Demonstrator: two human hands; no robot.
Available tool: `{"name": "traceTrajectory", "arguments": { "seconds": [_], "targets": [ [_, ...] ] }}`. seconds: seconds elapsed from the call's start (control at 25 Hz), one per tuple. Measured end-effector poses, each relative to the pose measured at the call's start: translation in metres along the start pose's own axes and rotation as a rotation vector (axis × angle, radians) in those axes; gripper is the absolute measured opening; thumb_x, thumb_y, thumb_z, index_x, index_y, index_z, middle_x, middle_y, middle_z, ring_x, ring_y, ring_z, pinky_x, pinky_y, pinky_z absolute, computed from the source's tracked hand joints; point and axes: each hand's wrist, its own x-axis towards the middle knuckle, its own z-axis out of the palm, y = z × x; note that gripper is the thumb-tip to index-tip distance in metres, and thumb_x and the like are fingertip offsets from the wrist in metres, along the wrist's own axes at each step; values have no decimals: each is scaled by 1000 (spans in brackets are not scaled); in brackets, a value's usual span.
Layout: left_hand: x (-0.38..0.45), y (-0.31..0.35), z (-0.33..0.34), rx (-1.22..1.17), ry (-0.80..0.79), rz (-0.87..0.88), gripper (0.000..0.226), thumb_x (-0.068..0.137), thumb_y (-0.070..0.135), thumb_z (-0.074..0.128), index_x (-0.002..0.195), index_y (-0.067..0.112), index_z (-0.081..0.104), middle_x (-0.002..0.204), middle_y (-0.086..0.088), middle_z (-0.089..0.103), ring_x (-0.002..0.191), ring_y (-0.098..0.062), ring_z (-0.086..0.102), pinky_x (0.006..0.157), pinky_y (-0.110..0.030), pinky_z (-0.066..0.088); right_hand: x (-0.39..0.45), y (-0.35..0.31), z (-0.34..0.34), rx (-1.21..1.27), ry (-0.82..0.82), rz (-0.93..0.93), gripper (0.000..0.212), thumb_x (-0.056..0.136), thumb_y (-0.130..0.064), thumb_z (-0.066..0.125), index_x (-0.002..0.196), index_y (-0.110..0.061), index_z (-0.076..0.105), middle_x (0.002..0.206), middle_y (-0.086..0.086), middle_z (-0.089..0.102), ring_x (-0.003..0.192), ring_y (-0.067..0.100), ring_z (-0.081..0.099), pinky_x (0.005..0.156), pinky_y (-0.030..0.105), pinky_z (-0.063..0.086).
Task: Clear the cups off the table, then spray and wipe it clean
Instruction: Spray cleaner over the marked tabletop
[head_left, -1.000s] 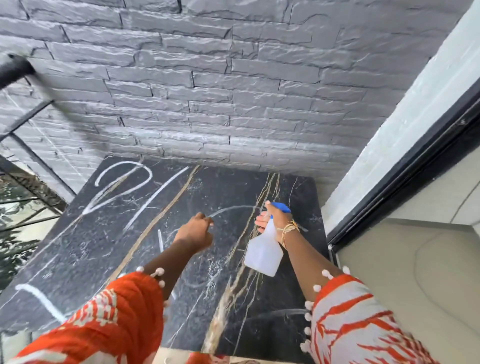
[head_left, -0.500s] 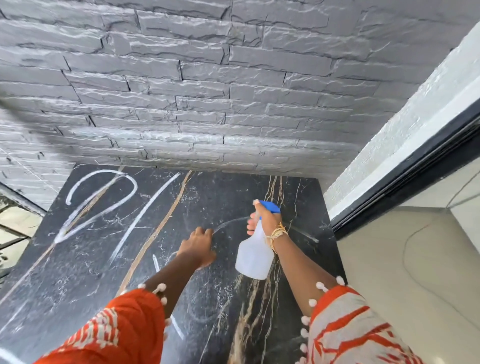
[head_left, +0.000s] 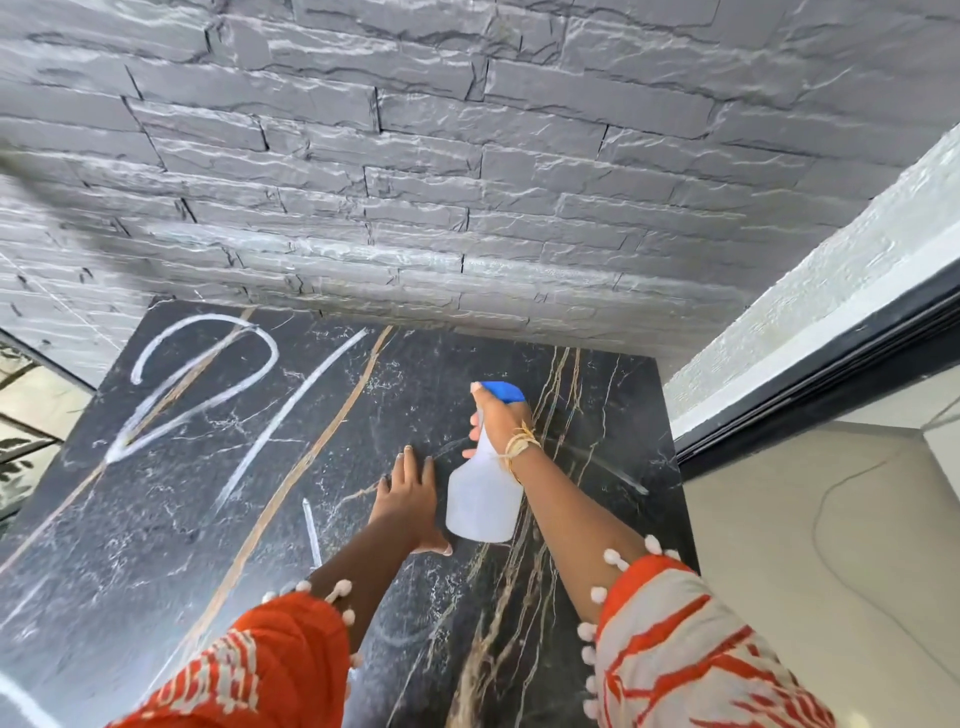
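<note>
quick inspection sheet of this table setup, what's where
surface: black marble table with white chalk-like marks
job's things: spray bottle, blue trigger head, held above the table; no cups or cloth seen
clutter: nothing seen
hands: right hand grips the bottle's neck; left hand flat, fingers straight, on the table
cables: nothing seen
surroundings: grey stone wall behind; dark door frame at right

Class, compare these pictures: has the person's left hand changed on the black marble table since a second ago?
Yes. The left hand, a loose fist earlier, now lies with fingers straight over the black marble table, nearer the translucent spray bottle with blue trigger head.
</note>
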Motion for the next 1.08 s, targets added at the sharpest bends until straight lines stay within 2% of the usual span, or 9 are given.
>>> {"name": "traceTrajectory", "arguments": {
  "seconds": [0.16, 0.28, 0.4, 0.6, 0.76, 0.84, 0.92, 1.0, 1.08],
  "targets": [
    [3, -4, 6, 21, -7, 2, 140, 60, 67, 76, 152, 11, -13, 157, -22, -21, 148, -37, -8, 120, -50, 12, -1, -1, -4, -6, -128, 67, 37, 92, -41, 61, 83, -5, 62, 78, 12, 61, 73, 25, 61, 68, 44, 53],
    [3, -3, 7, 33, -31, -8, 141, 63, 65, 76, 151, 9, -18, 156, -22, -25, 148, -38, -12, 121, -50, 10, 3, 0, -21, 18, -124, 2, 28, 93, -34, 61, 92, -5, 62, 84, 11, 61, 79, 26, 63, 69, 45, 54],
    [5, 2, 4, 69, -57, -25, 143, 63, 64, 76, 149, 5, -21, 154, -25, -27, 147, -40, -13, 120, -51, 10, 7, 2, -41, 53, -1, -31, 30, 93, -32, 62, 77, -7, 59, 70, 8, 52, 58, 21, 52, 65, 44, 55],
    [5, 13, -2, 87, -96, -71, 145, 61, 59, 80, 148, 1, -21, 152, -30, -26, 146, -44, -12, 120, -52, 14, 10, 2, -92, 79, 91, -27, 29, 92, -35, 62, 82, -8, 62, 77, 11, 60, 69, 24, 60, 60, 42, 55],
    [2, 15, -3, 47, -84, -76, 147, 59, 56, 83, 148, 3, -21, 153, -27, -25, 146, -42, -10, 119, -52, 16, 10, 6, -134, 154, 327, -71, 32, 92, -36, 63, 78, -8, 59, 72, 10, 57, 55, 21, 52, 61, 47, 57],
    [-2, 12, 0, 11, -54, -71, 144, 60, 54, 83, 150, 9, -19, 155, -24, -24, 147, -40, -8, 118, -51, 18, 11, 9, -158, 175, 371, -48, 37, 93, -40, 60, 83, -4, 60, 82, 14, 61, 64, 23, 57, 61, 44, 56],
    [-6, 10, 4, -15, -13, -57, 138, 62, 55, 82, 152, 16, -15, 157, -21, -22, 148, -38, -6, 117, -51, 19, 10, 14, -183, 200, 340, -8, 45, 95, -42, 55, 94, 3, 60, 87, 17, 62, 76, 28, 61, 67, 45, 55],
    [-12, 8, 9, -38, 28, -46, 129, 66, 56, 79, 154, 20, -8, 159, -18, -18, 149, -35, -4, 117, -52, 21, 6, 18, -199, 198, 359, -11, 47, 95, -43, 55, 97, 4, 59, 78, 15, 60, 73, 28, 60, 68, 46, 56],
    [-18, 10, 15, -66, 65, -39, 123, 68, 59, 76, 154, 22, -3, 160, -16, -15, 149, -34, 0, 117, -52, 23, -1, 25, -207, 174, 440, -48, 43, 95, -41, 56, 85, 1, 59, 71, 11, 58, 62, 25, 57, 69, 48, 57]
  ]
}}
